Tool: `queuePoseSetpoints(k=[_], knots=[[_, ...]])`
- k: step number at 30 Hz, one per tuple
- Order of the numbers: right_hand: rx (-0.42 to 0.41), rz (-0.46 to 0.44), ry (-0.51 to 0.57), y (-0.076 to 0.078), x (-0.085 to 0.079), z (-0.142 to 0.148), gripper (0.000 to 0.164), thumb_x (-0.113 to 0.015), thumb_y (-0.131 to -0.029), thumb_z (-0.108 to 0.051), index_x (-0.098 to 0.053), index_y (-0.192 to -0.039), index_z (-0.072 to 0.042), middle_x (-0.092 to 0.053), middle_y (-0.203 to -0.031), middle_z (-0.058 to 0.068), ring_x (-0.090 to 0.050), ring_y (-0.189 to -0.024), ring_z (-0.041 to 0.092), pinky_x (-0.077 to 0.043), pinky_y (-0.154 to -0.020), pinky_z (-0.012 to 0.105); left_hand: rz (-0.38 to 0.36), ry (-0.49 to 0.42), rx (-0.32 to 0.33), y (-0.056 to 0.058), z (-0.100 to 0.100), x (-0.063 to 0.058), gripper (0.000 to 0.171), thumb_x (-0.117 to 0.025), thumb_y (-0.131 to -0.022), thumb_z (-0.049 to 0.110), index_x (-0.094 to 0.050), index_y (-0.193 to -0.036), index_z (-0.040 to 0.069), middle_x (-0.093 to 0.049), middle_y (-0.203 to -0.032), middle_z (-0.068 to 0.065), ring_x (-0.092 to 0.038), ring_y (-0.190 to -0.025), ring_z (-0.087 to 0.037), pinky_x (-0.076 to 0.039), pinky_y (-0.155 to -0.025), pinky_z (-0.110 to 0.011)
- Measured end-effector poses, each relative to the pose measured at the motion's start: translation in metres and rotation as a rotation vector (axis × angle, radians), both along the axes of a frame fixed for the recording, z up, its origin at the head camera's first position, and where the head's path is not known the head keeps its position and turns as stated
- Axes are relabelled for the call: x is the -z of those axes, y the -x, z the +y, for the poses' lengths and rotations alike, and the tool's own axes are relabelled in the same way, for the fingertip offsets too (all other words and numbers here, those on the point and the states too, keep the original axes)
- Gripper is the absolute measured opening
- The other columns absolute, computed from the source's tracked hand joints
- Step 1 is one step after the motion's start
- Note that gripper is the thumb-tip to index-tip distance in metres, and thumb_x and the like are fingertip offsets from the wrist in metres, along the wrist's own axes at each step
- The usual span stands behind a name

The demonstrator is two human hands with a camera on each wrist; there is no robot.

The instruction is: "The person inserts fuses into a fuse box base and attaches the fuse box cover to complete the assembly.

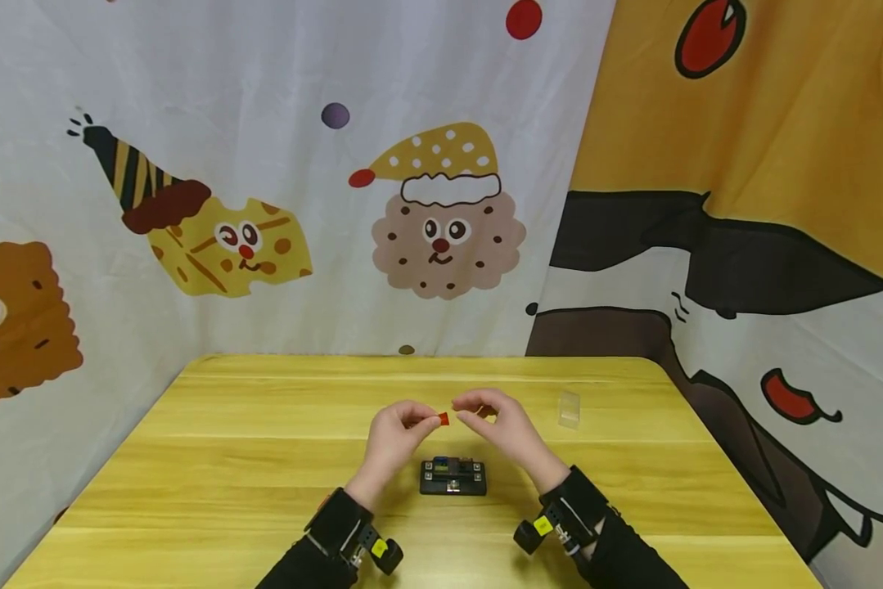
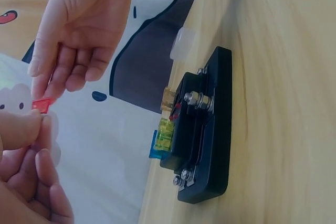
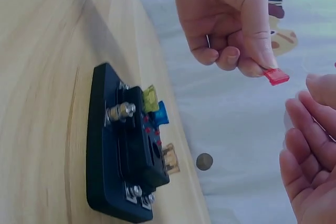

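A red blade fuse [image 1: 444,419] is pinched between the thumb and finger of my left hand [image 1: 395,433], above the table. My right hand [image 1: 506,427] hovers just right of it, fingers loosely bent with nothing held; in the right wrist view a gap separates its fingertips from the fuse. Below and between both hands, a black fuse block [image 1: 452,489] lies on the table. It carries a yellow fuse [image 3: 150,99], a blue fuse [image 3: 161,113] and a tan fuse [image 3: 170,158], with metal bolts at its ends.
A clear plastic cover [image 1: 569,410] lies on the wooden table [image 1: 264,474], to the right beyond the right hand. Printed cloth [image 1: 264,123] hangs behind the table and along its sides.
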State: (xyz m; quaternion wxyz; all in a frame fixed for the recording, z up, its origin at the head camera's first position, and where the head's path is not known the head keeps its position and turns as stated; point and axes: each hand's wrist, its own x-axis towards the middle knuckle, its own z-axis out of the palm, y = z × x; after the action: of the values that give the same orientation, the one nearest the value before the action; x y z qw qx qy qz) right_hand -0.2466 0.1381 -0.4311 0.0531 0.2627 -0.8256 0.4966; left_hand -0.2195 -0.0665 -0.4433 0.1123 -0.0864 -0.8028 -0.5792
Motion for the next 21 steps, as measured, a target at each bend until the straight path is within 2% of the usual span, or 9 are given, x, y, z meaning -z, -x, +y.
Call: queuePoseSetpoints(k=[3, 6, 7, 10, 16, 21], knots=[[0.012, -0.052, 0.041, -0.009, -0.013, -0.003, 0.02, -0.067, -0.095, -0.012, -0.07, -0.112, -0.004, -0.069, -0.109, 0.008, -0.061, -0.097, 0.023, -0.049, -0.083, 0.035, 0.026, -0.025, -0.025, -0.001, 0.002, -0.001, 0.008, -0.075, -0.089, 0.015, -0.074, -0.089, 0.006, -0.068, -0.082, -0.001, -0.057, -0.073, -0.015, -0.048, -0.066, -0.027], [0.036, -0.078, 0.071, -0.012, -0.015, -0.006, 0.02, -0.068, -0.094, -0.007, -0.069, -0.112, 0.0, -0.069, -0.109, 0.011, -0.061, -0.098, 0.026, -0.049, -0.083, 0.036, 0.059, -0.042, -0.038, -0.002, 0.004, -0.003, 0.007, -0.076, -0.088, 0.012, -0.073, -0.088, 0.006, -0.067, -0.082, -0.002, -0.056, -0.071, -0.014, -0.046, -0.064, -0.026], [0.044, -0.08, 0.08, -0.013, -0.016, -0.007, 0.02, -0.069, -0.093, -0.007, -0.07, -0.112, -0.001, -0.07, -0.109, 0.011, -0.061, -0.097, 0.025, -0.048, -0.082, 0.036, 0.073, -0.043, -0.042, -0.003, 0.004, -0.003, 0.006, -0.075, -0.088, 0.012, -0.073, -0.087, 0.006, -0.067, -0.083, -0.002, -0.055, -0.071, -0.014, -0.046, -0.064, -0.025], [0.06, -0.066, 0.111, -0.007, -0.003, -0.007, 0.021, -0.072, -0.091, -0.01, -0.071, -0.111, -0.005, -0.07, -0.108, 0.007, -0.06, -0.096, 0.023, -0.048, -0.082, 0.035, 0.107, -0.04, -0.042, -0.004, 0.006, -0.003, 0.006, -0.075, -0.088, 0.013, -0.073, -0.087, 0.007, -0.068, -0.084, -0.002, -0.055, -0.071, -0.014, -0.046, -0.064, -0.025], [0.067, -0.026, 0.13, -0.011, -0.003, -0.01, 0.02, -0.076, -0.088, -0.013, -0.073, -0.108, -0.012, -0.069, -0.103, 0.0, -0.06, -0.095, 0.021, -0.048, -0.084, 0.039, 0.163, -0.047, -0.04, -0.006, 0.009, -0.003, 0.006, -0.076, -0.088, 0.011, -0.073, -0.086, 0.007, -0.068, -0.084, -0.002, -0.056, -0.071, -0.014, -0.046, -0.064, -0.026], [0.088, 0.0, 0.132, -0.013, -0.004, -0.013, 0.019, -0.076, -0.087, -0.013, -0.073, -0.105, -0.014, -0.069, -0.1, -0.003, -0.061, -0.092, 0.019, -0.049, -0.082, 0.039, 0.171, -0.061, -0.052, -0.007, 0.01, -0.004, 0.004, -0.076, -0.088, 0.012, -0.073, -0.086, 0.009, -0.068, -0.084, 0.0, -0.056, -0.071, -0.014, -0.047, -0.064, -0.026]])
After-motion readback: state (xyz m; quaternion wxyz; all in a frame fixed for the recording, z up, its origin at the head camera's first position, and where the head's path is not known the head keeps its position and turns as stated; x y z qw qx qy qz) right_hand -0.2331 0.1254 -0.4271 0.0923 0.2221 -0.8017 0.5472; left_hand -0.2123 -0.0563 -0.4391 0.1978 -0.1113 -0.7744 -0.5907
